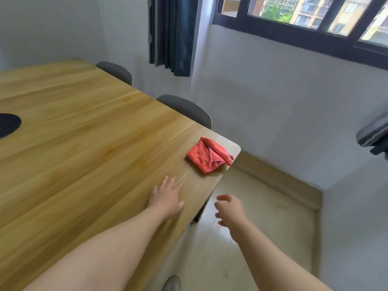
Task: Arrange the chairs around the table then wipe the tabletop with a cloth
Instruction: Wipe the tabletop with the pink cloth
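Two tucked chairs [189, 110], one cloth [207, 157] (red)

The left arm [109, 248] and right arm [273, 255] both reach forward, bare. The left hand [167, 198] lies palm down, fingers straight and slightly spread. The right hand [230, 208] hangs further right (holding nothing), fingers loosely curled.

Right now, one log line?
left hand flat on table | right hand empty, off edge | red cloth untouched at corner | chairs tucked in
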Available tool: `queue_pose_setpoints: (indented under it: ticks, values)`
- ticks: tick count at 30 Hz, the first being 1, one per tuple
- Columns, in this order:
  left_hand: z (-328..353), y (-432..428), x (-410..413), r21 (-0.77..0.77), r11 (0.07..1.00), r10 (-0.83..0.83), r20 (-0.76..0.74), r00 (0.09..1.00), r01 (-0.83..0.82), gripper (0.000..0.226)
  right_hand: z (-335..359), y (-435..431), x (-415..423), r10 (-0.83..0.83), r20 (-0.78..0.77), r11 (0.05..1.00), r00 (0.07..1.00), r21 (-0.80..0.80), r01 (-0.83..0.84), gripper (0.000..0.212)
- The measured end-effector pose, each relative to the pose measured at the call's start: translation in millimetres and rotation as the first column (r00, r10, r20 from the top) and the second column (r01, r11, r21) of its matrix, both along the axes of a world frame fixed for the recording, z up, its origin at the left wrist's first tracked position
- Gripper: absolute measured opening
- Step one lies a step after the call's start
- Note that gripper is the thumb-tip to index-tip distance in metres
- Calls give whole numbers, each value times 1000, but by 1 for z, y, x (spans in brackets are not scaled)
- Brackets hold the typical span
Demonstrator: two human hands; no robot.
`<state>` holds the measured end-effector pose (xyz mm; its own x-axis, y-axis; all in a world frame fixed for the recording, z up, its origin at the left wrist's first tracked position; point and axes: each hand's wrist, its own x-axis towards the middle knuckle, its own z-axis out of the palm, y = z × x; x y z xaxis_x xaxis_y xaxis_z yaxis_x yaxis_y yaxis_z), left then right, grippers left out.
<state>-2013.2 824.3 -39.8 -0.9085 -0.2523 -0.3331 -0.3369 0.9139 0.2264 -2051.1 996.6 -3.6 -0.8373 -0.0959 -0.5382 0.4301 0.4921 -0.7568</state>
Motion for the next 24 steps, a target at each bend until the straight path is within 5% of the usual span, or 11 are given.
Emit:
queue_pose_setpoints:
  ticks: [7,12,16,21,24]
  values:
    - [5,-3,-112,129,989,81,-122,989,-65,65,5,-27,-129,133,-285,969,949,240,-64,35]
    - [-3,-4,-172,219,955,218,-67,974,-199,60,-12,-49,-204,409,-281,847,868,471,-247,58]
    - [-19,2,-188,137,955,271,-32,962,-265,55,-36,-63,-232,642,-232,732,731,468,-495,63]
    - [-14,8,-202,192,906,400,-105,911,-376,54,-39,-63,-273,589,-101,808,802,46,-587,49]
    - [-12,8,-199,287,832,535,-182,825,-475,55,-14,-68,-293,523,-160,844,837,-36,-535,36]
